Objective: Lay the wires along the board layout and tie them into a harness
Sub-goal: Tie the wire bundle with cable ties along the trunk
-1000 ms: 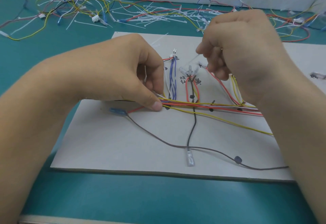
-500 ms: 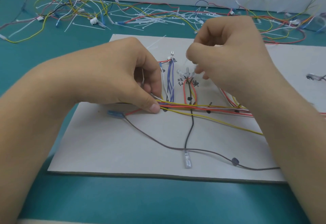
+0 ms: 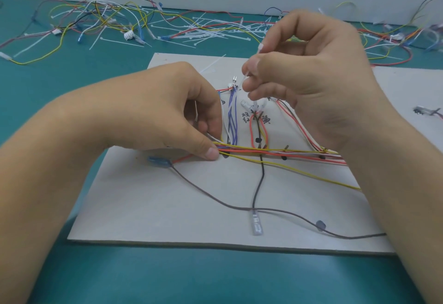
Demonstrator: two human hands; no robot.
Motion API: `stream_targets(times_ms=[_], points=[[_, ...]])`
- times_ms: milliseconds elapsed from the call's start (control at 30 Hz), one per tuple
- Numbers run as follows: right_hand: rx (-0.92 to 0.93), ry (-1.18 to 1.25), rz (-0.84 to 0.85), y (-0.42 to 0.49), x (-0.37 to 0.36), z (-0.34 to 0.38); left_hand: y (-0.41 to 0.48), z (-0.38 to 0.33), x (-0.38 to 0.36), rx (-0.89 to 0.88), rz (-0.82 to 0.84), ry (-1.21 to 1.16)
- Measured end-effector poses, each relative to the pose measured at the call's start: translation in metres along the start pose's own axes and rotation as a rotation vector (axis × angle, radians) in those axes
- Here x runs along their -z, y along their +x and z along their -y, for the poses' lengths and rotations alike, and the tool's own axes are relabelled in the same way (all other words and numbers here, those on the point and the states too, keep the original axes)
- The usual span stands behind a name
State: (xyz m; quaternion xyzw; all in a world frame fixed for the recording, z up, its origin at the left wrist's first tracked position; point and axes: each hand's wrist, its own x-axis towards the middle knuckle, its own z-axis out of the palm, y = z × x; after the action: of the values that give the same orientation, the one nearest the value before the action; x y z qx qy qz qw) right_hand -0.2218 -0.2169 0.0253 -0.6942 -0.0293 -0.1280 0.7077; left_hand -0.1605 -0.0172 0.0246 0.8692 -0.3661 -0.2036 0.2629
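A grey layout board (image 3: 167, 208) lies on the teal table, with marked routes and black pegs. A bundle of yellow, red and white wires (image 3: 275, 152) runs across its middle. My left hand (image 3: 163, 117) pinches the left end of that bundle between thumb and fingers, down at the board. My right hand (image 3: 311, 78) is raised above the board's far part and pinches a thin white cable tie (image 3: 254, 58). Blue wires (image 3: 232, 117) branch away from the bundle. A black wire (image 3: 259, 184) drops to a clear terminal (image 3: 257, 224). A grey wire (image 3: 215, 199) runs from a blue terminal (image 3: 159, 162).
Loose coloured wires (image 3: 100, 18) and a heap of white cable ties (image 3: 203, 33) are strewn along the table's back, near the wall. More wires and connectors (image 3: 402, 38) lie at the back right. A second board (image 3: 407, 93) adjoins on the right.
My right hand has moved left and up a little, now with the white cable tie standing out between its fingertips. My left hand has kept its pinch on the bundle.
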Motion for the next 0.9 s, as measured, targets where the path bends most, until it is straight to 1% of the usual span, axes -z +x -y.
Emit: stream_targets(times_ms=[100,333,567,700,900], points=[[-0.040,0.034,-0.005,0.000,0.000,0.001,0.000,0.000,0.000,-0.001,0.003,-0.005],[-0.082,-0.019,0.001,-0.001,0.003,0.003,0.000,0.001,0.000,-0.002,0.002,-0.005],[-0.098,-0.023,0.009,-0.002,0.003,0.003,0.000,0.000,-0.001,-0.005,-0.005,-0.006],[-0.084,-0.036,-0.016,-0.001,0.002,0.001,0.000,0.001,-0.001,-0.005,-0.008,-0.005],[-0.011,-0.218,-0.063,0.001,0.002,-0.008,-0.001,0.001,0.000,0.001,-0.016,-0.003]])
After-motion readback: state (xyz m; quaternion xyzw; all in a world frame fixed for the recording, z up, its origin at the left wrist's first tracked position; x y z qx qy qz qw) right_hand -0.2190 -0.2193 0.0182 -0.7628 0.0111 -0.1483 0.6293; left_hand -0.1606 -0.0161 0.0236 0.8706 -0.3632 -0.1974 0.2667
